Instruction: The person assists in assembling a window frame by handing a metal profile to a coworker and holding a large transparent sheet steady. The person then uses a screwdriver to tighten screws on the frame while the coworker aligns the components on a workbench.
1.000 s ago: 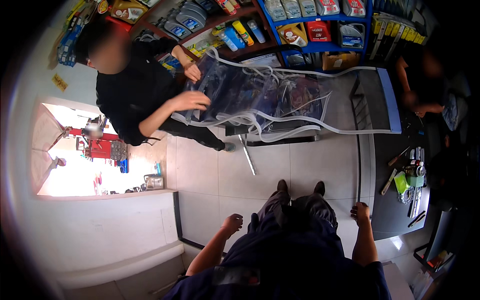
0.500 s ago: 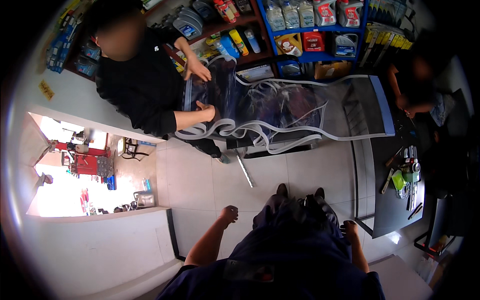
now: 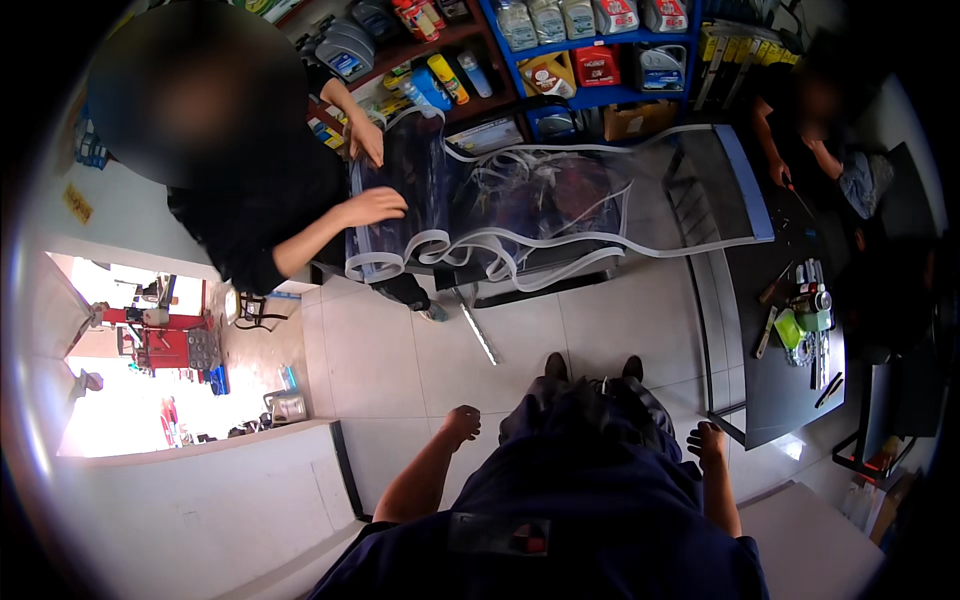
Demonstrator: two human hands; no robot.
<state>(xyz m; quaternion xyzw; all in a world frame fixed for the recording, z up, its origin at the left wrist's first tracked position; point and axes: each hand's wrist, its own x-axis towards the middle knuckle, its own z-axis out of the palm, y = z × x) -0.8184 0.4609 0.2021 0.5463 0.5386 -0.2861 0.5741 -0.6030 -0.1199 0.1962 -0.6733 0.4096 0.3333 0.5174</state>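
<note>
My left hand [image 3: 461, 425] hangs over the floor beside my body, fingers loosely bent and holding nothing. On the other side, my right hand [image 3: 706, 440] is lowered near the corner of the dark table, empty, with its fingers a little apart. Ahead of me lies a clear plastic sheet [image 3: 655, 190] with white edging and a blue-grey end band. Its left part is gathered in folds. A co-worker in black has one hand [image 3: 366, 140] at the sheet's far left edge and the other hand [image 3: 375, 206] over its folded left part.
Tools, a light green item [image 3: 789, 329] and small parts lie on the dark table [image 3: 775, 410]. A second person sits beyond it, holding a thin tool. A perforated metal strip [image 3: 474, 326] slants down to the tiled floor. Shelves [image 3: 590, 45] of bottles stand behind; a doorway opens left.
The view has shifted slightly. The co-worker has leaned closer, and their nearer hand has moved over the folded sheet. My hands hang much as before, the right one with its fingers more visible.
</note>
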